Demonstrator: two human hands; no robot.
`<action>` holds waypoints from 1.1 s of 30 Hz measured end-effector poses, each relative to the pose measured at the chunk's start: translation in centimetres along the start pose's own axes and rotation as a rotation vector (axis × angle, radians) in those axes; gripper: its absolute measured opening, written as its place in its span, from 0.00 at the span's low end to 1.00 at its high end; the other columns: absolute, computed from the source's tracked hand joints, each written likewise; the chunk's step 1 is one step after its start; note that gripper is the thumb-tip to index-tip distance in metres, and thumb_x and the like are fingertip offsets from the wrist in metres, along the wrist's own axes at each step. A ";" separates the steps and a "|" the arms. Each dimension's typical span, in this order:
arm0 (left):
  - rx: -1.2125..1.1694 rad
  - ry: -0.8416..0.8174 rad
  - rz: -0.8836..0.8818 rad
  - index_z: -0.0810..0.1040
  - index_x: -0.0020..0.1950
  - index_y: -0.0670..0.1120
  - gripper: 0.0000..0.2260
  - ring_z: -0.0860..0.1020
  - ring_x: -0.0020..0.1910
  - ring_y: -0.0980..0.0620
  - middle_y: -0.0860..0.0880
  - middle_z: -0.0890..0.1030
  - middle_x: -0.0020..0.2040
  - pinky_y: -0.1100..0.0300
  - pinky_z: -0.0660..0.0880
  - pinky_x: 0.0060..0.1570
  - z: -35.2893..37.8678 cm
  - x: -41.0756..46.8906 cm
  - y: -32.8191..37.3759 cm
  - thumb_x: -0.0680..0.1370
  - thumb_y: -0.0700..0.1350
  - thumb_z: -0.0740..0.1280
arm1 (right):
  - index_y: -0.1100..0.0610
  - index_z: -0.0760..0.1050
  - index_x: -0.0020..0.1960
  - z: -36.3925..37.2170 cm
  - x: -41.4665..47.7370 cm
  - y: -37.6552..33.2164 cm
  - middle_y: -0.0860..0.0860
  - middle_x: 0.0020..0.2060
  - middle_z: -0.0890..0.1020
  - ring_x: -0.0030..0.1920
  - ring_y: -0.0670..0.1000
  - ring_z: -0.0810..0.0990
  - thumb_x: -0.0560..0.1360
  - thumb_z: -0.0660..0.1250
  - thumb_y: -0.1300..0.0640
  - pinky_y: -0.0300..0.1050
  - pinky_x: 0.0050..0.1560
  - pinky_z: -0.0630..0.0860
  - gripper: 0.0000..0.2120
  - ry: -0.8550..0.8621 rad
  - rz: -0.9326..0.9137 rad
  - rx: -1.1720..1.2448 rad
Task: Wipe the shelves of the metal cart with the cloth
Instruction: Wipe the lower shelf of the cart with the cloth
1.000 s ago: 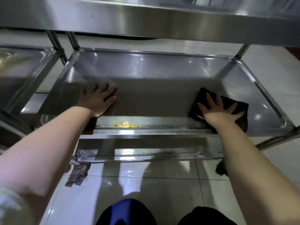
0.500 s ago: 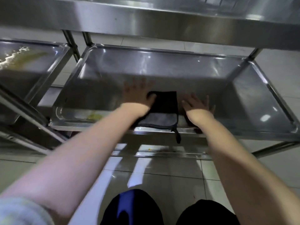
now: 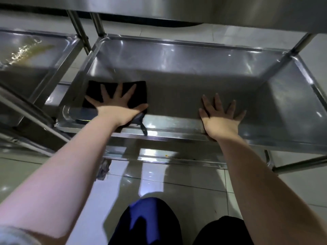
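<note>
The step in hand, by my reading, is the wiping of the middle shelf (image 3: pixel 203 82), a shallow stainless-steel tray with a raised rim, on the metal cart. The black rectangular cloth (image 3: pixel 139 92) lies flat on the near left part of that shelf, close to the left wall and the front rim, with a small loop or tag hanging over the front edge. The left hand (image 3: pixel 117 106) is pressed palm-down upon the cloth, fingers spread wide; it grips nothing, it only bears down. The right hand (image 3: pixel 220 117) lies flat and splayed on bare metal at the near right of the same shelf, well apart from the cloth, holding nothing (it appears to serve as a brace).

The far half and the right end of the shelf show no cloth on them; whether they are clean cannot be told from the glare. A lower shelf (image 3: pixel 164 154) shows small yellowish specks near its front edge, and a second steel cart's tray (image 3: pixel 58 50) to the left carries a yellowish smear.

The next move calls, in my judgement, for the left palm to keep even pressure and sweep the cloth across the shelf, into the corners along the rim. The lower shelf appears not yet done
</note>
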State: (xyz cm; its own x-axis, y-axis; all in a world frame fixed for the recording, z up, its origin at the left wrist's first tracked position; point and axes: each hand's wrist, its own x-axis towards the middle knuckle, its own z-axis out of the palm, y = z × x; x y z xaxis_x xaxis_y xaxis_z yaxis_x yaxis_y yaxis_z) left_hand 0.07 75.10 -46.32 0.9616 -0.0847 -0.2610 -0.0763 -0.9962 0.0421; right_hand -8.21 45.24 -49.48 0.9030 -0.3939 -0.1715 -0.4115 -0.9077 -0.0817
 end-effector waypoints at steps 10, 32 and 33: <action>-0.003 0.034 0.192 0.42 0.73 0.75 0.42 0.36 0.78 0.40 0.61 0.39 0.79 0.20 0.34 0.60 0.9 -1.2 5.5 0.60 0.85 0.42 | 0.27 0.40 0.73 -0.9 0.3 0.6 0.37 0.78 0.41 0.77 0.63 0.37 0.78 0.43 0.31 0.74 0.69 0.35 0.25 -0.046 -0.004 0.025; -0.033 -0.057 0.069 0.41 0.73 0.74 0.45 0.34 0.77 0.38 0.60 0.37 0.79 0.21 0.35 0.61 -0.5 -2.1 0.6 0.58 0.86 0.43 | 0.25 0.40 0.72 -1.5 0.7 0.4 0.36 0.78 0.41 0.78 0.61 0.36 0.75 0.43 0.27 0.74 0.69 0.34 0.27 -0.096 0.014 0.024; -0.034 -0.061 0.031 0.40 0.73 0.75 0.45 0.35 0.77 0.38 0.60 0.38 0.79 0.21 0.36 0.62 -0.8 -1.8 -2.1 0.57 0.86 0.42 | 0.25 0.40 0.72 -1.6 0.7 0.3 0.36 0.78 0.41 0.78 0.61 0.37 0.75 0.43 0.27 0.74 0.69 0.34 0.27 -0.097 0.018 0.023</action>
State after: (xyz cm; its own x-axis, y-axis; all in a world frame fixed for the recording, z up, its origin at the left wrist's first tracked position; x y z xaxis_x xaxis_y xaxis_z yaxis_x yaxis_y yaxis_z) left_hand -1.34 77.32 -45.19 0.9411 -0.1172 -0.3173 -0.0954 -0.9920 0.0832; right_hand -7.52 44.46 -48.10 0.8796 -0.3936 -0.2672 -0.4315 -0.8966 -0.0999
